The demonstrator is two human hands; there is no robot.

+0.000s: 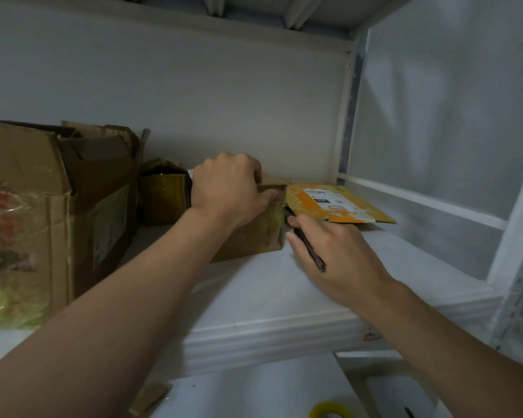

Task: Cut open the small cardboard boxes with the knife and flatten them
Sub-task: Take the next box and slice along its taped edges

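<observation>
A small brown cardboard box (pixel 254 233) stands on the white shelf (pixel 269 285). My left hand (pixel 228 191) grips its top from above, thumb curled over the front right corner. Just right of the box, my right hand (pixel 335 254) holds a slim dark knife (pixel 308 248), whose handle end sticks out over the back of the hand. The knife's tip meets the box's right front edge, where the tape looks frayed. The blade itself is mostly hidden.
A flattened orange box (pixel 338 203) with a white label lies behind my right hand. A taped small box (pixel 163 197) and a large open carton (pixel 55 200) stand to the left. The shelf's upright post (pixel 347 116) is at back right. A yellow tape roll (pixel 329 410) lies below.
</observation>
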